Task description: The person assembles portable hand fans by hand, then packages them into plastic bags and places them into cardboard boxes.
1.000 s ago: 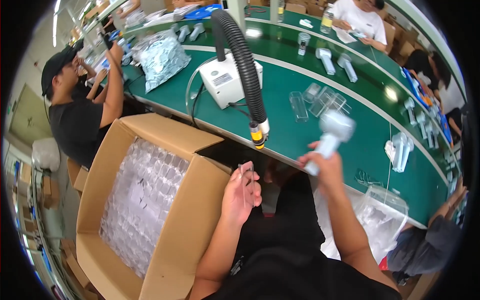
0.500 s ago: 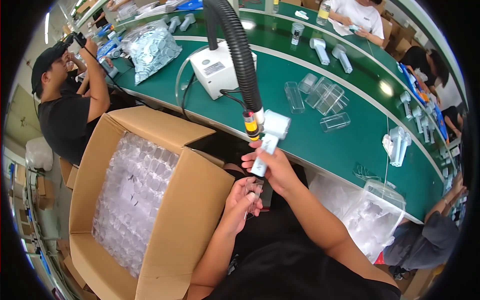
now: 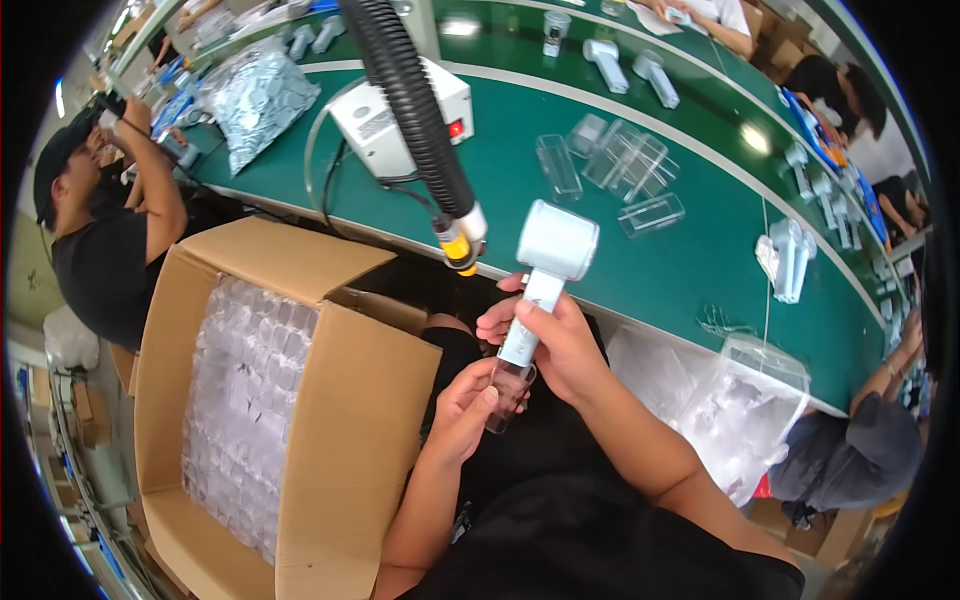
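My right hand is wrapped round the handle of a light-blue handheld fan, its drum-shaped head tilted up and to the right. Below it, my left hand pinches a clear plastic case. The handle's lower end meets the mouth of this case; how far it reaches inside I cannot tell. To the upper left of the fan, apart from it, hangs a black corrugated hose with a yellow-banded nozzle.
An open cardboard box full of clear plastic pieces stands at my left. On the green bench are a white machine, clear cases and more fans. A clear bag hangs at right. People work nearby.
The fan has come away from under the nozzle, and its head now shows fully. Its handle end has met the clear case. The whole view has shifted slightly.
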`<state>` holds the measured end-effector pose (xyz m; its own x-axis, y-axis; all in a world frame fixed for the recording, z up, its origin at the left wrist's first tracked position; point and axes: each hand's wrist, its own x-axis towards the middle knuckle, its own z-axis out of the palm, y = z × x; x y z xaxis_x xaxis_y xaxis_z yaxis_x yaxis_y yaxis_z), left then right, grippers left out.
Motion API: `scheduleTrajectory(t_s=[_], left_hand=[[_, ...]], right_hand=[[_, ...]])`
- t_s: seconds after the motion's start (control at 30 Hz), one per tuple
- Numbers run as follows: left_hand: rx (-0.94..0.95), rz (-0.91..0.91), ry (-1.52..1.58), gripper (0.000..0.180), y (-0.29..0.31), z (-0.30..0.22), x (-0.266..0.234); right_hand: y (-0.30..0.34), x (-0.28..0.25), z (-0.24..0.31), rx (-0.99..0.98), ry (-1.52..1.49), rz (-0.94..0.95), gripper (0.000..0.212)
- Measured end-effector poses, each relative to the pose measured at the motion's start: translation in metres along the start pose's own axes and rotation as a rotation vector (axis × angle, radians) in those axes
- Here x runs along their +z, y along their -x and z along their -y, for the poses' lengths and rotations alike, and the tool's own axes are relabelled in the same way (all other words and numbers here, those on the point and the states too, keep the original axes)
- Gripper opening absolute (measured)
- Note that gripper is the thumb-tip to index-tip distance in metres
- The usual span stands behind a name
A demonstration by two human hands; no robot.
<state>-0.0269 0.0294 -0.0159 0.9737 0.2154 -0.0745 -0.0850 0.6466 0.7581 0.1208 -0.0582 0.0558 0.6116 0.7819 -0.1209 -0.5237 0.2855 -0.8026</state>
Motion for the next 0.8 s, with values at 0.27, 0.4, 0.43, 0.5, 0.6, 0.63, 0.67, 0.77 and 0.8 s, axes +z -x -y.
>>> scheduleTrajectory(t_s=[0.27,0.4,0.43,0.5,0.6,0.63,0.67,0.77,0.8], left_hand=[[0.086,-0.003,-0.097,0.044,-0.013,0.000,0.018],[0.082,0.030,0.018,0.044,-0.016,0.007,0.029],[0.107,-0.033,0.045,0.044,-0.018,0.007,0.032],[0.111,-0.045,-0.006,0.045,-0.017,0.006,0.033],[0.212,0.012,0.137,0.047,-0.017,0.001,0.037],[0.209,0.019,0.133,0.047,-0.017,0.002,0.036],[0.236,-0.010,0.087,0.054,-0.016,0.005,0.033],[0.205,-0.044,-0.021,0.069,-0.016,0.005,0.033],[0.197,-0.029,-0.027,0.069,-0.019,0.002,0.041]], right_hand=[[0.012,0.002,0.026,-0.172,0.397,0.085,0.038],[0.013,0.004,0.030,-0.168,0.314,0.019,0.033],[0.016,0.003,0.028,-0.197,0.342,0.039,0.033],[0.022,0.004,0.030,-0.176,0.379,0.071,0.034],[0.025,0.001,0.027,-0.214,0.407,0.083,0.039],[0.030,-0.007,0.037,-0.174,0.629,0.145,0.050],[0.036,-0.014,0.041,-0.285,0.793,0.219,0.060],[0.056,-0.023,0.047,-0.463,1.032,0.266,0.094],[0.064,-0.027,0.046,-0.471,1.072,0.214,0.095]])
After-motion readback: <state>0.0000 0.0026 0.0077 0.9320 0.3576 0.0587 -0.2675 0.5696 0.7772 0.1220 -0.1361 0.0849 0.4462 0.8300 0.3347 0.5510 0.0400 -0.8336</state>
